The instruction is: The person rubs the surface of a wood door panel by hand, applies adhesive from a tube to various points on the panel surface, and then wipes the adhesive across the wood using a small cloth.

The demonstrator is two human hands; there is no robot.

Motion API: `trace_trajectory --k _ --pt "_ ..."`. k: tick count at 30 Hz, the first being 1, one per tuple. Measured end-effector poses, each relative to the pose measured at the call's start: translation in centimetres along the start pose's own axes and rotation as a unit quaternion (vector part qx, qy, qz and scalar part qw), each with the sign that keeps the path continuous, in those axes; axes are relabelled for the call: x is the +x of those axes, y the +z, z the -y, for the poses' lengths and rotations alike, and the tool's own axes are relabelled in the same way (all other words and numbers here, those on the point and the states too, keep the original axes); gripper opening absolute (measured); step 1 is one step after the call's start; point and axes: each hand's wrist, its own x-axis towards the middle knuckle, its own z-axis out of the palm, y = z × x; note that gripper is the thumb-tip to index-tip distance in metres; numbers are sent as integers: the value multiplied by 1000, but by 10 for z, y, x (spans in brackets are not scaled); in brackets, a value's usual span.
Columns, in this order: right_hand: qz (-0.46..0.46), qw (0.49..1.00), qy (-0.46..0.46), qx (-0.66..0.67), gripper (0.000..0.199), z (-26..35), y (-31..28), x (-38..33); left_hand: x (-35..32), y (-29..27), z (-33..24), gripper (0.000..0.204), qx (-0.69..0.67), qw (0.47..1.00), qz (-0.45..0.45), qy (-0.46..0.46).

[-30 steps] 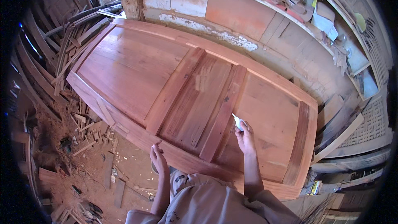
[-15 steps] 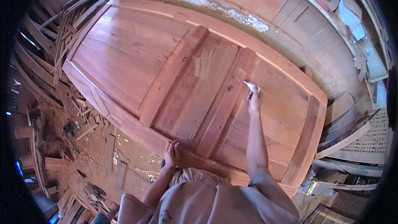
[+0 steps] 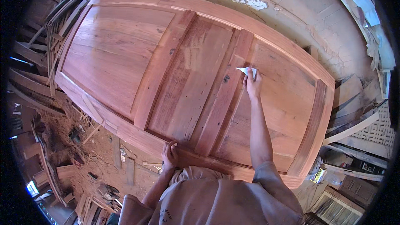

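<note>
A large reddish-brown panelled wooden door [image 3: 125, 58] is laid flat, filling the frame from upper left to lower right. Scattered wood offcuts and shavings [image 3: 96, 158] are seen on the floor at lower left. The door's near edge, at lower centre, is gripped by the left hand [image 3: 170, 155], fingers curled over it. Right of centre, a small white tube [image 3: 247, 71] is held in the closed right hand [image 3: 252, 84], projecting from the fist's upper left, its nozzle pointed at a vertical rail.
</note>
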Motion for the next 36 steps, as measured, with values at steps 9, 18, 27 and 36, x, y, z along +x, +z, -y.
trace_trajectory --k 9,18,27,36 --pt "-1 1000 -1 -16 31 -6 1 -1 0 1 -2 23 -5 1000 -14 -9" --pt "-3 1000 7 -19 31 -4 3 -3 -1 1 -3 22 1 1000 -15 -15" --pt "6 1000 -7 -23 32 -6 2 -2 -2 1 0 20 -3 1000 -9 -12" --pt "8 1000 -8 -22 33 -9 1 0 -2 1 1 21 1 1000 -8 -23"
